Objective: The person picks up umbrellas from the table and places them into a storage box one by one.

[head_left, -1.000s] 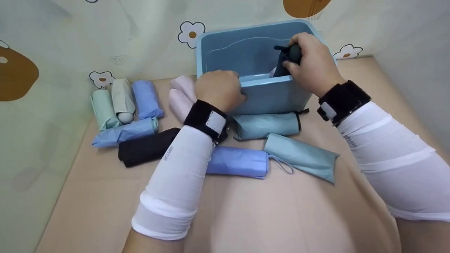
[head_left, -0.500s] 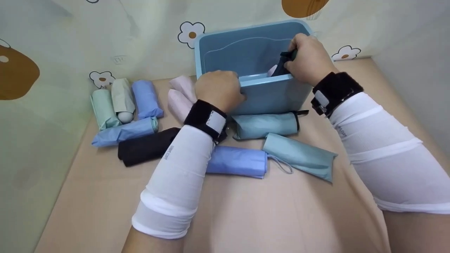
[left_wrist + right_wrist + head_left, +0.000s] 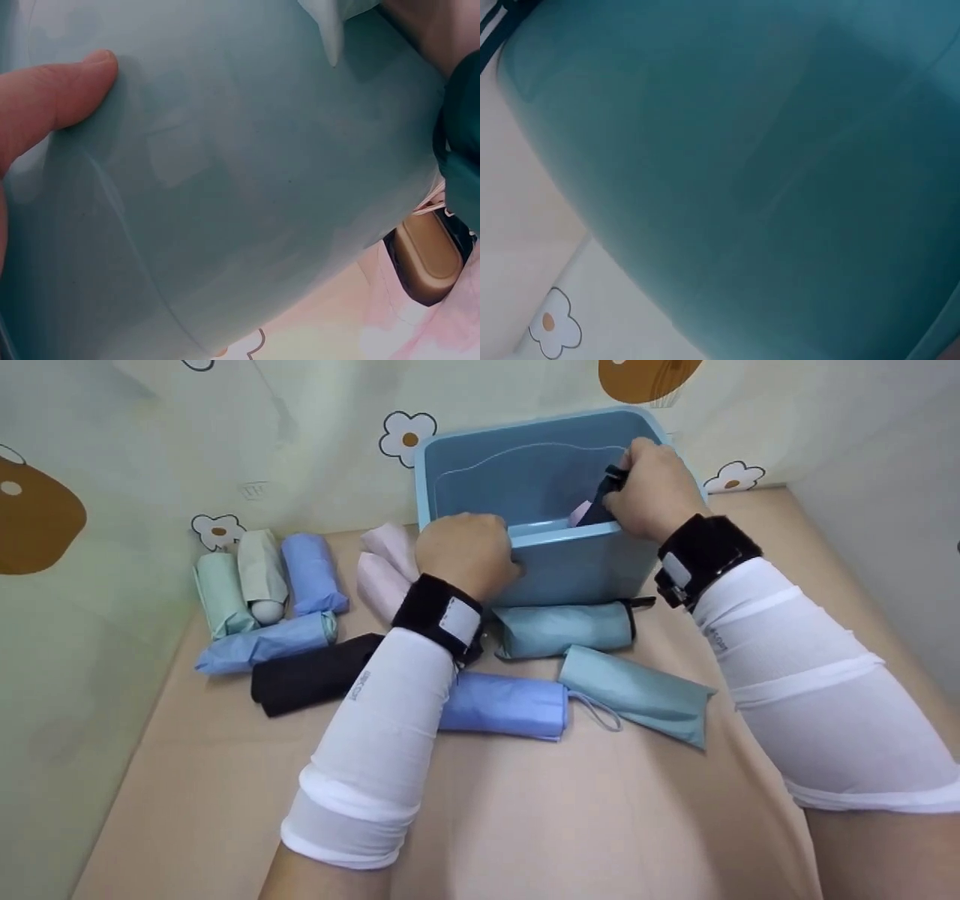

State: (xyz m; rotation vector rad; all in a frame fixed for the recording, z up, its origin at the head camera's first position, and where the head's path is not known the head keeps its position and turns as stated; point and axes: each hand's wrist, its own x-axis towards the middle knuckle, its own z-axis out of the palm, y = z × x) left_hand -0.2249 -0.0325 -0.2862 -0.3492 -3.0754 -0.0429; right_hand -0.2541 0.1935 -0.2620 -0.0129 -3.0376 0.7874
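A light blue plastic bin (image 3: 581,570) stands at the back of the covered table. My left hand (image 3: 466,553) grips its front rim, and in the left wrist view the thumb (image 3: 71,90) lies against the outer wall. Over the bin's right front corner, my right hand (image 3: 660,489) holds a dark folded umbrella (image 3: 598,508) whose lower part goes down inside, hidden by the front wall. Next to it in the bin shows a pink folded umbrella (image 3: 580,513). The right wrist view is filled by the bin's wall (image 3: 727,180), with the fingers out of sight.
In front of the bin lie two teal folded umbrellas (image 3: 566,630) and a blue one (image 3: 506,705) with a wrist loop. Left of it are a black one (image 3: 311,675), pink ones (image 3: 381,585), and several green, beige and blue ones (image 3: 313,574). A patterned curtain (image 3: 322,442) hangs behind.
My right hand has moved slightly down and inward with the dark umbrella, which now sits lower in the bin. The left hand stays on the rim.
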